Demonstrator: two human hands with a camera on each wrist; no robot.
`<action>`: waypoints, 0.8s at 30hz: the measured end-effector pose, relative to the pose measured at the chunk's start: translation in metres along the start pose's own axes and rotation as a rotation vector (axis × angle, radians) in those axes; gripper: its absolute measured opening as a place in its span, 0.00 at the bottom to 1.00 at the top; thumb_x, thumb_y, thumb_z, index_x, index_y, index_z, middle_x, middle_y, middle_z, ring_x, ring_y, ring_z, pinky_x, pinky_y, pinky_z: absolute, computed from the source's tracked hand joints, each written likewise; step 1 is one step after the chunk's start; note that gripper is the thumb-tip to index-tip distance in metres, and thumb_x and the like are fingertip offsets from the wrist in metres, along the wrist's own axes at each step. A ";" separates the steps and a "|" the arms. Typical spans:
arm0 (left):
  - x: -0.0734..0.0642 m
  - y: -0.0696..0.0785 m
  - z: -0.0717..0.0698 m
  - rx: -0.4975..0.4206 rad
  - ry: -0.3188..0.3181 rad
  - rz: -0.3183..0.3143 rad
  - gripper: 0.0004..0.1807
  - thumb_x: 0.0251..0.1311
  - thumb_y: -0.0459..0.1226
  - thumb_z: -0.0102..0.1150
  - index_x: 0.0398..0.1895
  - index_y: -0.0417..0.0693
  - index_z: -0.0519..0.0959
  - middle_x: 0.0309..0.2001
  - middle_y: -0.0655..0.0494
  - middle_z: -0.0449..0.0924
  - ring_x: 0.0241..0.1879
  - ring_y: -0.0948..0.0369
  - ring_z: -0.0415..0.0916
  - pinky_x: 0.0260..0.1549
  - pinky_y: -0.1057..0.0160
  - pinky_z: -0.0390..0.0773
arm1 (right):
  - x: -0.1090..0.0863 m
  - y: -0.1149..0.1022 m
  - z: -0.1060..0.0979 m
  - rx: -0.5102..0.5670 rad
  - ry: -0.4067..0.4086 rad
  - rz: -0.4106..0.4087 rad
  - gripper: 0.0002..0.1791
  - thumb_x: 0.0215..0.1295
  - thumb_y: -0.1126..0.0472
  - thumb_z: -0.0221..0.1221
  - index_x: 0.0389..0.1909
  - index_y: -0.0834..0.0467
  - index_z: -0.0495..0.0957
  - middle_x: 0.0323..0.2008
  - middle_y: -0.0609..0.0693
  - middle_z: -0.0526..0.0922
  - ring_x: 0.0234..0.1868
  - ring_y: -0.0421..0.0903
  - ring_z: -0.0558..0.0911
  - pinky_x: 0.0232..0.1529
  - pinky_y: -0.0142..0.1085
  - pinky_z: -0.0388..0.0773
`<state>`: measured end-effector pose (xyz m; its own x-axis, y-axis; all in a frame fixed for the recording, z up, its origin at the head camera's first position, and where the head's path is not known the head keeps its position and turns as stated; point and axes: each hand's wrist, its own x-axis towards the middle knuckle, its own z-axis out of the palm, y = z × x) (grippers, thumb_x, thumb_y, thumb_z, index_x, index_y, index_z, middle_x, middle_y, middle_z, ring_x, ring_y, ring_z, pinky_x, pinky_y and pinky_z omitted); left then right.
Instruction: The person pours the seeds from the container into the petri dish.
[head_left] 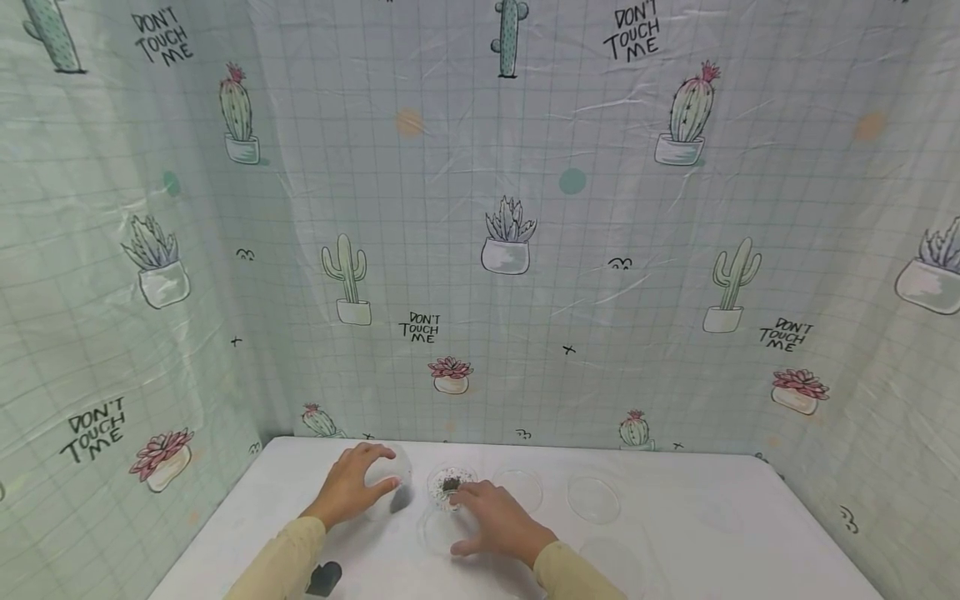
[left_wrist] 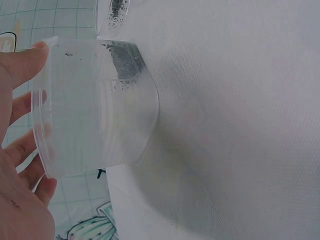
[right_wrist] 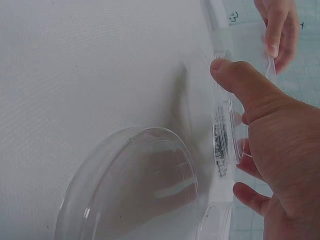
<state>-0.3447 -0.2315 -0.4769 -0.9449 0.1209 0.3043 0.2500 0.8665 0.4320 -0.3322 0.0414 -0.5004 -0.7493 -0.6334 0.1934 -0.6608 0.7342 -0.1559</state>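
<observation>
My left hand [head_left: 354,485] grips a clear plastic tub [left_wrist: 95,107] by its rim, thumb on one side and fingers on the other. The tub is tipped on its side over the table, with dark granules [left_wrist: 124,62] gathered low in one corner. Just right of it lies a round clear dish [head_left: 432,477] with a dark heap and scattered specks. My right hand [head_left: 498,523] reaches low over the near side, thumb and fingers spread across a clear round dish [head_left: 432,533] and holding it at its edges.
Two more clear round dishes, a nearer one [head_left: 519,471] and one farther right [head_left: 592,478], lie on the white table [head_left: 697,533]. A small black object [head_left: 325,577] sits by my left sleeve. A cactus-print curtain [head_left: 525,300] stands behind and on both sides.
</observation>
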 end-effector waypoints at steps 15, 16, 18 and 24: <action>0.001 -0.001 0.002 -0.005 -0.006 -0.006 0.20 0.54 0.50 0.67 0.50 0.60 0.78 0.58 0.52 0.75 0.60 0.47 0.70 0.60 0.38 0.68 | 0.003 0.002 0.001 -0.004 0.029 0.014 0.35 0.47 0.36 0.69 0.56 0.46 0.77 0.56 0.43 0.78 0.57 0.44 0.77 0.56 0.42 0.78; 0.001 -0.001 0.001 -0.006 -0.008 -0.007 0.20 0.54 0.51 0.67 0.50 0.60 0.78 0.58 0.52 0.75 0.60 0.46 0.70 0.60 0.38 0.68 | 0.003 0.002 0.001 -0.002 0.031 0.016 0.35 0.47 0.36 0.69 0.56 0.46 0.77 0.56 0.43 0.78 0.57 0.44 0.77 0.56 0.42 0.78; 0.000 0.000 0.001 -0.006 -0.008 -0.012 0.20 0.54 0.51 0.67 0.50 0.60 0.78 0.59 0.51 0.75 0.60 0.46 0.69 0.60 0.37 0.68 | 0.003 0.002 0.001 0.002 0.037 0.017 0.35 0.47 0.37 0.69 0.56 0.47 0.77 0.56 0.44 0.78 0.56 0.45 0.77 0.56 0.42 0.78; -0.001 0.001 0.000 -0.008 -0.003 -0.018 0.20 0.54 0.50 0.68 0.50 0.60 0.78 0.59 0.51 0.75 0.61 0.46 0.69 0.61 0.37 0.67 | 0.005 0.001 0.000 -0.009 0.059 0.009 0.35 0.46 0.36 0.69 0.56 0.48 0.77 0.58 0.46 0.77 0.57 0.46 0.77 0.56 0.43 0.77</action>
<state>-0.3439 -0.2307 -0.4769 -0.9499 0.1070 0.2937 0.2348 0.8644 0.4445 -0.3365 0.0391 -0.5002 -0.7514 -0.6111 0.2489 -0.6532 0.7423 -0.1495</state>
